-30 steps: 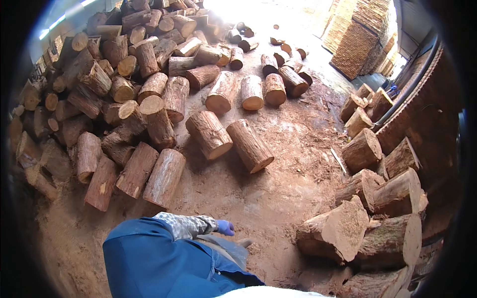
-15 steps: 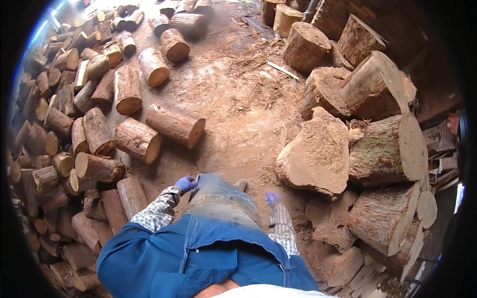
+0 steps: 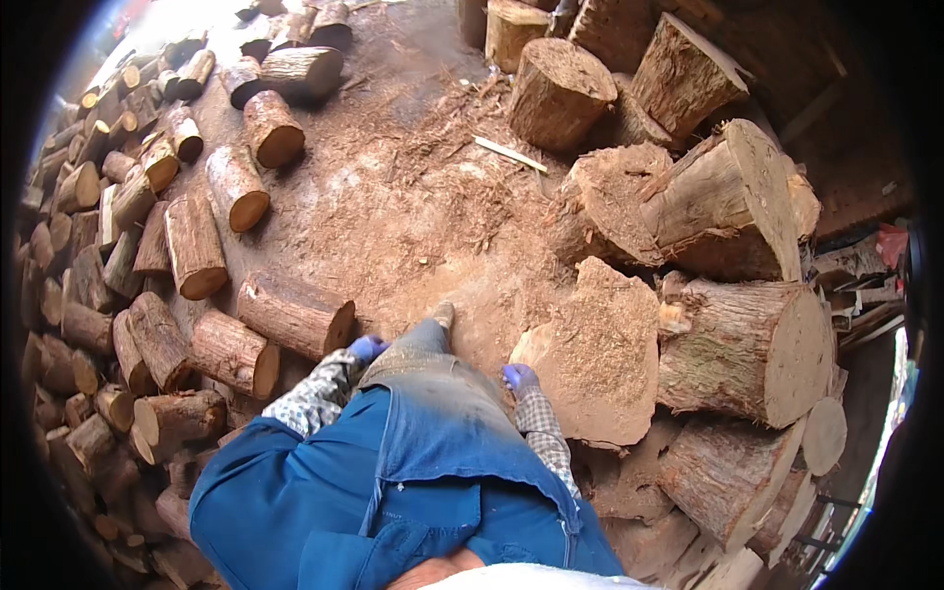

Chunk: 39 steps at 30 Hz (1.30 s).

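Both of my hands wear purple gloves and hang at my sides, with nothing seen in them. My left hand (image 3: 368, 347) is beside my left thigh, its fingers curled in. Just to its left lies a bark-covered log (image 3: 295, 315) on its side; I see no grip on it. My right hand (image 3: 519, 377) is also curled, near the edge of a wide, flat-topped stump (image 3: 595, 354) strewn with sawdust. Between the hands is my stained blue denim apron (image 3: 433, 433). One shoe (image 3: 443, 312) shows ahead of it on the dirt.
A large heap of short cut logs (image 3: 79, 305) fills the left side. Single logs (image 3: 236, 187) lie along its edge. Thick trunk sections (image 3: 742, 344) are crowded on the right. A pale wood strip (image 3: 509, 153) lies on the ground (image 3: 393, 216) among bark scraps.
I have stepped forward, and a foot now shows in front. The logs and the wide stump sit closer to my hands. My right hand has come up beside the stump.
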Tool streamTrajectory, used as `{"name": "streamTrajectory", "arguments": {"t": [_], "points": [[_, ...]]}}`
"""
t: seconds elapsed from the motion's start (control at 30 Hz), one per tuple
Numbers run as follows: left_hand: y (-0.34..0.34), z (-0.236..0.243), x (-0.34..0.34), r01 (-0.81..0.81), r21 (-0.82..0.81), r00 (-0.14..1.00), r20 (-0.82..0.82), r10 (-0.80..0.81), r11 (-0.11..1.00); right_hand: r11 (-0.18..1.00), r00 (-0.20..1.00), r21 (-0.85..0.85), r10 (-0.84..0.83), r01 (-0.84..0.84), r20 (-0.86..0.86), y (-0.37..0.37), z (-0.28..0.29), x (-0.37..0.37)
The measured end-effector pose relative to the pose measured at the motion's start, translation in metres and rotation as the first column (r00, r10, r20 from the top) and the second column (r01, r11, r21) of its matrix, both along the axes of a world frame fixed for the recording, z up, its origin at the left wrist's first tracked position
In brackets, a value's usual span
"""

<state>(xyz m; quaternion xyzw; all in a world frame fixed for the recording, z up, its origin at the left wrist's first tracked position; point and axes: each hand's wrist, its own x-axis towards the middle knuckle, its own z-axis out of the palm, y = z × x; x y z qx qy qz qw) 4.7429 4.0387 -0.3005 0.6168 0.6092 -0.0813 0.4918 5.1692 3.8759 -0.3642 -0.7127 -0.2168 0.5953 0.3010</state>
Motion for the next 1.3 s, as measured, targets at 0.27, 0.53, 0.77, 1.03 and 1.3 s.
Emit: {"name": "streamTrajectory", "arguments": {"t": [0.27,0.53,0.77,1.03,1.3], "points": [[0.211,0.027,0.105,-0.096,0.101,0.981,0.177,0.077,0.99,0.962,0.904,-0.24,0.214,-0.129,0.37,0.015,0.02,0.065],[0.299,0.034,0.209,-0.062,-0.085,0.974,0.213,0.079,0.994,0.983,0.953,-0.095,0.179,-0.16,0.244,0.135,-0.014,0.141],[0.321,0.029,0.233,-0.175,-0.154,0.957,0.207,0.205,0.972,0.995,0.983,-0.072,0.086,-0.075,0.164,0.281,0.0,0.23],[0.343,0.037,0.233,-0.219,-0.107,0.972,0.069,0.227,0.97,0.972,0.909,0.189,0.048,-0.138,0.414,0.462,0.056,0.272],[0.418,0.045,0.259,-0.16,-0.11,0.983,0.077,0.169,0.981,0.991,0.945,0.07,0.084,-0.112,0.316,0.415,0.007,0.292]]}}
